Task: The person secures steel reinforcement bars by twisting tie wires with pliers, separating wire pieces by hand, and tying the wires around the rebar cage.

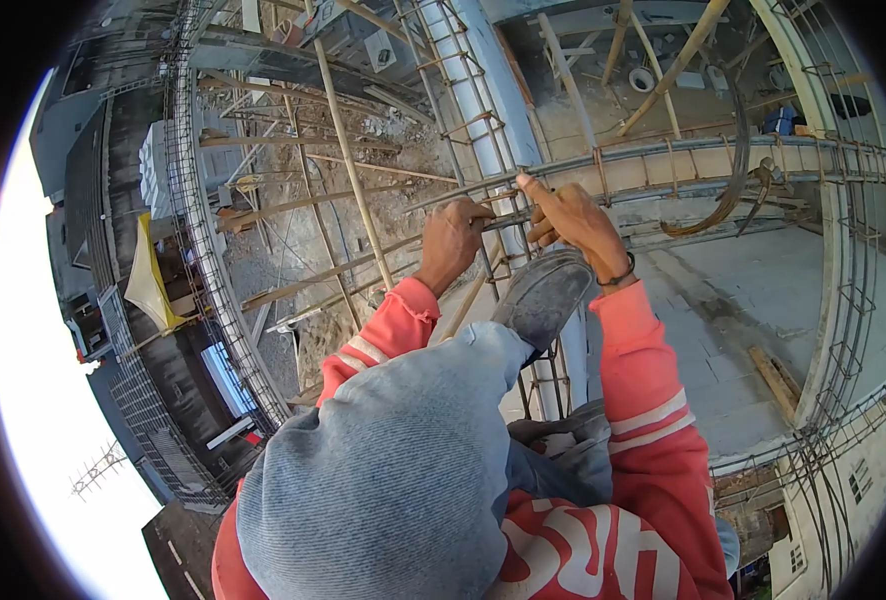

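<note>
My left hand (450, 243) is closed at a steel rebar (403, 243), its fingers curled around or against the bar. Just to the right, my right hand (575, 222) has bent fingers over the crossing of the bars, with the thumb or a finger reaching up to the upper rebar (653, 152). Whatever lies between its fingers is too small to make out. Below the hands, a dark shoe (545, 300) rests on the upright rebar cage (545, 385). Both hands come out of red sleeves with white stripes.
A bundle of bent wires (738, 185) hangs over the bars at the right. Wooden poles (348, 150) cross a deep drop at the left. A long rebar cage (198, 230) runs down the left side. A concrete floor (703, 310) lies at the lower right.
</note>
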A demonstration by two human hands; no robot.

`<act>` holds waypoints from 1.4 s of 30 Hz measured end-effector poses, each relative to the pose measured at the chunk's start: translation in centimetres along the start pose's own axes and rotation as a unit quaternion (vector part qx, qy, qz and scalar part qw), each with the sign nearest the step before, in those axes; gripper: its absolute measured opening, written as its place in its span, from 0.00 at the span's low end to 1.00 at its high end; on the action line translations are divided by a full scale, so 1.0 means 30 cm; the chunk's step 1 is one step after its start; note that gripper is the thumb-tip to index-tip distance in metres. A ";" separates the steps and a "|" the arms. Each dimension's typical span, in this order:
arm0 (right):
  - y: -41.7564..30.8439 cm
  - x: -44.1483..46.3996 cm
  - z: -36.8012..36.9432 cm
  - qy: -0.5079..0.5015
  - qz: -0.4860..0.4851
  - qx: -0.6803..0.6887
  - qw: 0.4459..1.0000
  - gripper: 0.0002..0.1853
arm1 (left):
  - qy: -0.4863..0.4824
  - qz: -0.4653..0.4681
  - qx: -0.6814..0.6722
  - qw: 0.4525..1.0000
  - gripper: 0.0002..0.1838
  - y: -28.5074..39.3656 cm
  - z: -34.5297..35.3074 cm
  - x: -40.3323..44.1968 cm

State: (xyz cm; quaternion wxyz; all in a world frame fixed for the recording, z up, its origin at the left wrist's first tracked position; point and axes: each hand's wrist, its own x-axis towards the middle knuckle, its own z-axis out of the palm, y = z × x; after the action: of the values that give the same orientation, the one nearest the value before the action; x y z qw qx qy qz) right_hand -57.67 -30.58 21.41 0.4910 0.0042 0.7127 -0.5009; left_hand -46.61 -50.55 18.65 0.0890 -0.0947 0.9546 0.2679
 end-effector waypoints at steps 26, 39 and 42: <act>0.046 -0.079 0.024 -0.042 0.048 0.167 0.984 0.24 | 0.023 0.006 -0.011 1.000 0.08 0.047 0.028 0.032; 0.216 -0.078 0.103 0.001 -0.168 0.241 0.956 0.17 | 0.031 -0.041 0.017 0.999 0.07 -0.039 -0.083 0.000; 0.146 -0.081 0.084 -0.031 -0.051 0.335 0.940 0.17 | 0.046 -0.019 0.020 0.999 0.06 -0.013 -0.045 0.013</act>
State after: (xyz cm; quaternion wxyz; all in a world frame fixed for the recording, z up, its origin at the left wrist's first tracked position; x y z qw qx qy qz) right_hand -52.48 -29.03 19.97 0.4564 0.1170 0.4873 -0.7352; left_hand -47.06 -51.65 19.50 0.0518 -0.1233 0.9609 0.2424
